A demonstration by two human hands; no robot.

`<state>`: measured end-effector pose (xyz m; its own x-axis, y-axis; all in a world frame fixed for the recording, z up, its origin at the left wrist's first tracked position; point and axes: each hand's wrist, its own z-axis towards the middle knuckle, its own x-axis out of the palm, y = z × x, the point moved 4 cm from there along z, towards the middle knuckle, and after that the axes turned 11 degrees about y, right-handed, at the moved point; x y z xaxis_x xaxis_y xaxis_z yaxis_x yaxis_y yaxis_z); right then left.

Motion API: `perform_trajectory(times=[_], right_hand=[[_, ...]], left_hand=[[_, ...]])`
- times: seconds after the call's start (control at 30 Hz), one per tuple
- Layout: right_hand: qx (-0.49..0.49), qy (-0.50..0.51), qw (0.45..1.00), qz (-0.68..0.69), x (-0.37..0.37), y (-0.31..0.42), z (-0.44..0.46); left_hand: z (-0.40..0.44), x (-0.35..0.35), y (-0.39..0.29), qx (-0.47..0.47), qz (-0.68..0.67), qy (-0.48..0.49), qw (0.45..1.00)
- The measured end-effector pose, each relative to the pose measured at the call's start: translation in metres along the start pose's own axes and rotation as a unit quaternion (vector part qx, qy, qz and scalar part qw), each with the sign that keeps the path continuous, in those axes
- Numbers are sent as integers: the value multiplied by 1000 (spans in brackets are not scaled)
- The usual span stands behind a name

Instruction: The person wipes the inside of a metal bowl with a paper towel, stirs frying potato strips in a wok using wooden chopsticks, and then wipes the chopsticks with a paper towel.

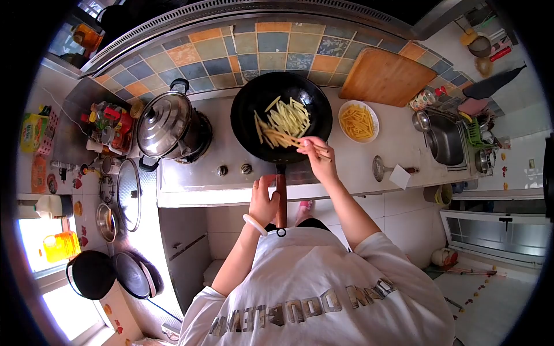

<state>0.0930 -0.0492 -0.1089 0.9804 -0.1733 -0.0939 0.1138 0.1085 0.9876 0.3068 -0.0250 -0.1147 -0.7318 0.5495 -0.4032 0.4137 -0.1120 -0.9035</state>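
Note:
My right hand (317, 157) is closed around a pair of wooden chopsticks (287, 138), their tips among the pale potato strips (286, 120) in the black wok (245, 105). The strips lie heaped on the wok's right and middle part. A brown wooden handle (281, 199) points from the wok toward my body. Beside the handle's left side, my left hand (264, 199) lies at the counter's front edge, fingers extended and thumb close to the handle. It does not wrap over the handle. A white bracelet (254, 225) circles the left wrist.
Right of the wok stands a plate of yellow fries (359, 121), with a skimmer (379, 168) nearer me. A cutting board (385, 76) leans against the tiles; a sink (445, 140) lies farther right. On the left burner sits a lidded steel pot (164, 124), near several bottles (118, 124).

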Motion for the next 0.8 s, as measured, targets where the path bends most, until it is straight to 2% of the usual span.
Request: perform_trajectory(times=[0.07,0.23,0.4,0.53,0.67,0.8], right_hand=[[-32,-50,998,-10,-11,-2,3],[-8,-76,997,-16,-22,9,-2],[5,-17,1000,-13,-9,4,-12],[2,-62,998,1,-15,8,-15],[-32,-59,997,-30,-15,2,-5],[-22,-26,999,-15,-7,-7,2]], left_hand=[[-2,-1,0,-4,-4,-8,1000],[-3,1,6,-6,-8,-15,1000],[-2,2,7,0,-1,-10,1000],[-2,1,5,-1,2,-7,1000],[-2,0,-2,3,4,5,1000],[-2,1,-2,0,-2,3,1000]])
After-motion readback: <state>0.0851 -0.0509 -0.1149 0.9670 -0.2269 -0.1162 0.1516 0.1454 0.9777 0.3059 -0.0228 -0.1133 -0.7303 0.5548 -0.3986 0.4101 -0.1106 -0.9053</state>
